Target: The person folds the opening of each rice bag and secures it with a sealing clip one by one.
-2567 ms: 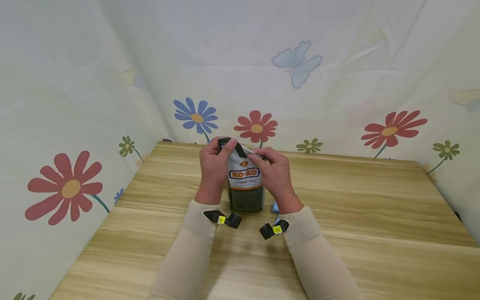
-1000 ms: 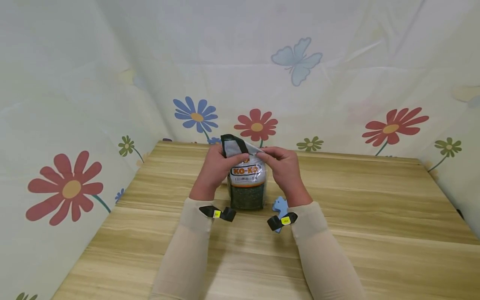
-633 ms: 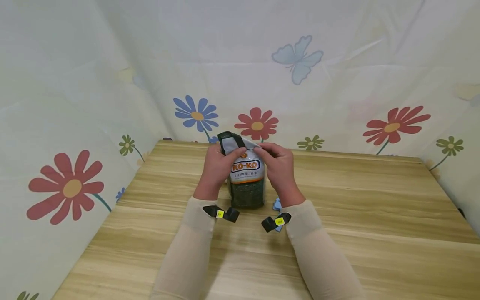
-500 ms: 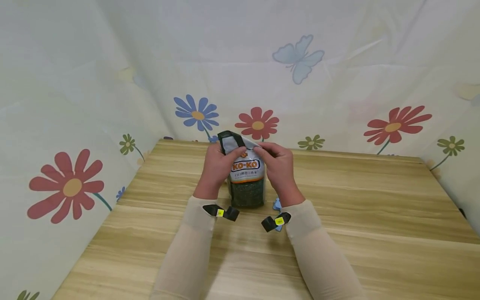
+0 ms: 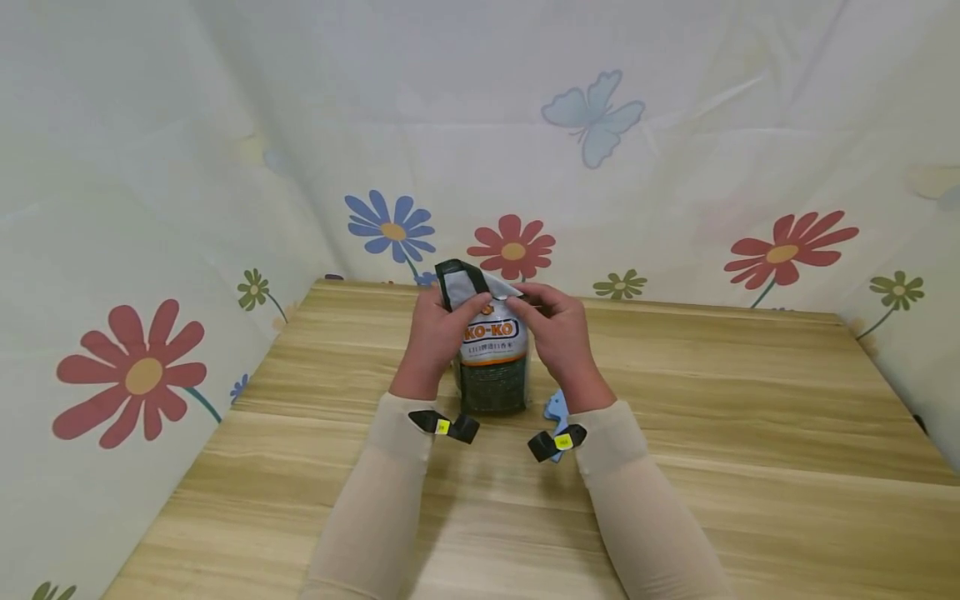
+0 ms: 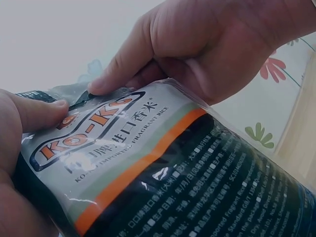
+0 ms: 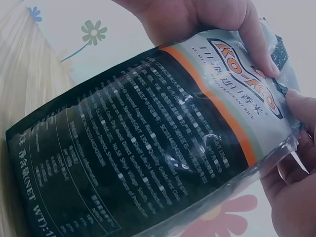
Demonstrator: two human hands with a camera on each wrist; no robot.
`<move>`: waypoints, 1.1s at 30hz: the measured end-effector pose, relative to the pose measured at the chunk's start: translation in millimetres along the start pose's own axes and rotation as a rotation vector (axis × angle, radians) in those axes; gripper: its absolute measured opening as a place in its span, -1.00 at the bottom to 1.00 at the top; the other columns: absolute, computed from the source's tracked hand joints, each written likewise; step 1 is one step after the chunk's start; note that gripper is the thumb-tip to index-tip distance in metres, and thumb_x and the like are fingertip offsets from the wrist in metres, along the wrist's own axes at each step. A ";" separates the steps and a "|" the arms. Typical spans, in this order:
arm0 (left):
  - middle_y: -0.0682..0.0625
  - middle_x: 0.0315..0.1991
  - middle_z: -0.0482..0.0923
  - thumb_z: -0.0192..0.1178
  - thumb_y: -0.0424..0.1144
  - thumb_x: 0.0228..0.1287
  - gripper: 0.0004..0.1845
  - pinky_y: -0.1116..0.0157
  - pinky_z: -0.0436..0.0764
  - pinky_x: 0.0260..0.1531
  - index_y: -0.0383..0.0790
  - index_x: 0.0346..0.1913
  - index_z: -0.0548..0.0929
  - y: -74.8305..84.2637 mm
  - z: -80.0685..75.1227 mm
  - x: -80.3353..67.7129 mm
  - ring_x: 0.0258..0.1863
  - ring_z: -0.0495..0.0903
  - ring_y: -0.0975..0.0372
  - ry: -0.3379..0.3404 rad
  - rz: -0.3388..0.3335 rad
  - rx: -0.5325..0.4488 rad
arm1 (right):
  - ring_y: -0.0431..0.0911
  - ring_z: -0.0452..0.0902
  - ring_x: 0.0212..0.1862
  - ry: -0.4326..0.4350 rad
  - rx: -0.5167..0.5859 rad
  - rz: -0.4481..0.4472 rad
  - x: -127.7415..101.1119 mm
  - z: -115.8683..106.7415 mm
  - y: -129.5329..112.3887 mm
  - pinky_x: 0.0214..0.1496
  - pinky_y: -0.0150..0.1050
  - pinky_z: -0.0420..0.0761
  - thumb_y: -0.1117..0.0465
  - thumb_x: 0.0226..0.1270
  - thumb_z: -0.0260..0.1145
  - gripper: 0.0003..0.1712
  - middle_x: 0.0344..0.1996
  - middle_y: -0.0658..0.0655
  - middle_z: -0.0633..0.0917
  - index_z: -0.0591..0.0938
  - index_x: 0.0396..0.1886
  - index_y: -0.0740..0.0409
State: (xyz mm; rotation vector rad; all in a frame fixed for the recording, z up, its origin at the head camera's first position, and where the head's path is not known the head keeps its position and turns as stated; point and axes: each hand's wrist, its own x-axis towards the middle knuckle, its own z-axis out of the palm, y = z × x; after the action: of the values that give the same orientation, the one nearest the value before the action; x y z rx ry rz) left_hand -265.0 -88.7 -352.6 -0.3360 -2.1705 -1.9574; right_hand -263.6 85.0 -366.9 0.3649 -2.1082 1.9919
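Holding a KO-KO fragrant rice bag (image 5: 491, 358) upright on the wooden table (image 5: 712, 400), we pinch its top edge from both sides. Our left hand (image 5: 431, 337) has its thumb on the front and fingers curled behind the folded dark top strip; our right hand (image 5: 558, 333) pinches the other corner just beside it. A small blue animal-shaped clip (image 5: 556, 408) lies on the table beside our right wrist.

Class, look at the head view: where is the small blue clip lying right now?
The blue clip lies flat on the wooden table, just right of the standing rice bag and partly hidden beneath the right hand and its wrist.
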 end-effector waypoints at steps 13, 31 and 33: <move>-0.06 -0.35 0.63 0.31 -0.13 0.26 -0.72 0.29 0.63 -0.29 -0.31 -0.15 0.65 -0.7 0.5 -1.9 -0.36 0.65 0.25 0.010 -0.014 -0.007 | -0.09 0.61 -0.01 -0.034 -0.060 0.012 -0.6 -16.3 4.1 0.09 -0.19 0.61 0.01 0.28 0.37 -0.57 0.00 0.11 0.66 0.64 0.12 0.00; 0.01 -0.37 0.62 0.31 -0.16 0.26 -0.72 0.29 0.64 -0.27 -0.33 -0.14 0.64 -3.8 -2.8 1.9 -0.35 0.67 0.26 -0.022 -0.037 -0.076 | -0.04 0.58 -0.01 -0.113 -0.213 0.090 4.7 -50.4 4.5 0.02 -0.18 0.55 0.03 0.33 0.32 -0.63 0.00 0.13 0.66 0.66 0.05 0.08; 0.02 -0.37 0.62 0.30 -0.16 0.27 -0.72 0.29 0.64 -0.26 -0.32 -0.13 0.63 -4.0 -2.0 1.8 -0.35 0.66 0.26 -0.033 -0.031 -0.086 | 0.02 0.58 0.01 -0.131 -0.250 0.096 4.6 -52.9 5.0 0.02 -0.13 0.56 0.03 0.32 0.33 -0.64 0.00 0.14 0.67 0.67 0.04 0.07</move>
State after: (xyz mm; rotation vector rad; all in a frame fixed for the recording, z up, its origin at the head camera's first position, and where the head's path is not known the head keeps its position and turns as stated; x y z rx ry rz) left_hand -267.9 -91.0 -355.6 -0.3521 -2.1276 -2.0806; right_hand -270.2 137.9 -367.0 0.3646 -2.4643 1.7659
